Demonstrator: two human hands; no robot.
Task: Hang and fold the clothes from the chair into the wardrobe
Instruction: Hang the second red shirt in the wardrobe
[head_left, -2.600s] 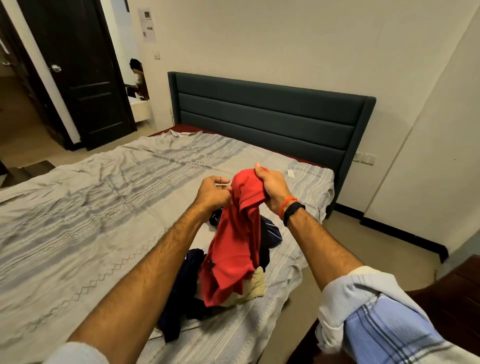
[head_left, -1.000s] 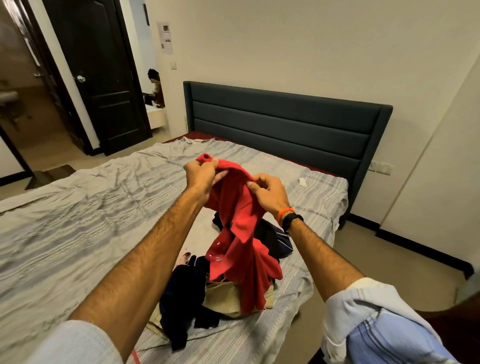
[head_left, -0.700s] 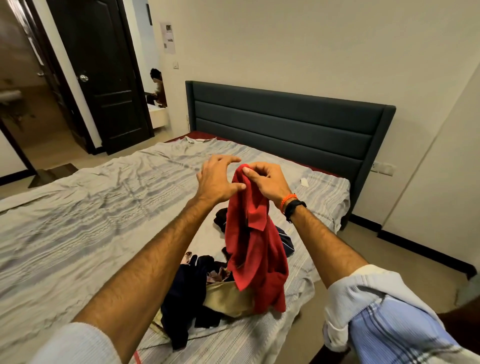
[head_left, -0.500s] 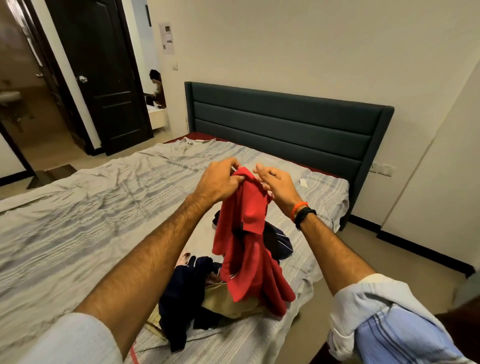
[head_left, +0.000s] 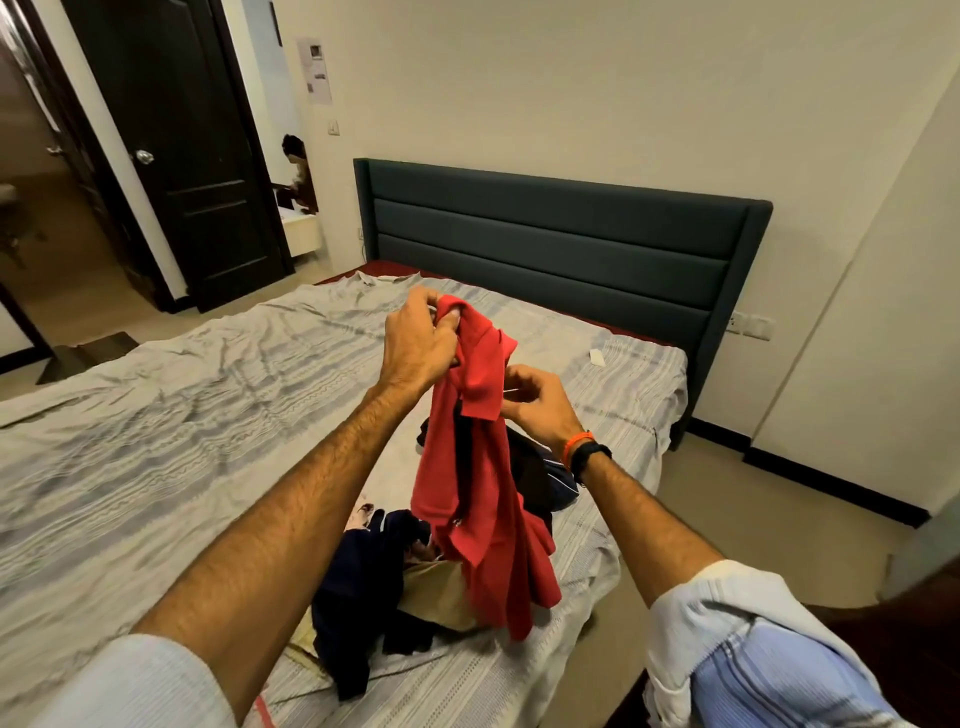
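While gripped, red shirt (head_left: 480, 493) hanging vertically

Plain cream walls (head_left: 597, 78) enclose the room. A bed (head_left: 156, 415) under a crumpled grey striped sheet fills the middle, backed by a dark teal padded headboard (head_left: 561, 244). At far left stands a dark panelled door (head_left: 182, 156) with a round knob — beside it, a paper notice (head_left: 314, 70) and a light switch (head_left: 333, 126). The floor (head_left: 753, 509) is beige with black skirting.
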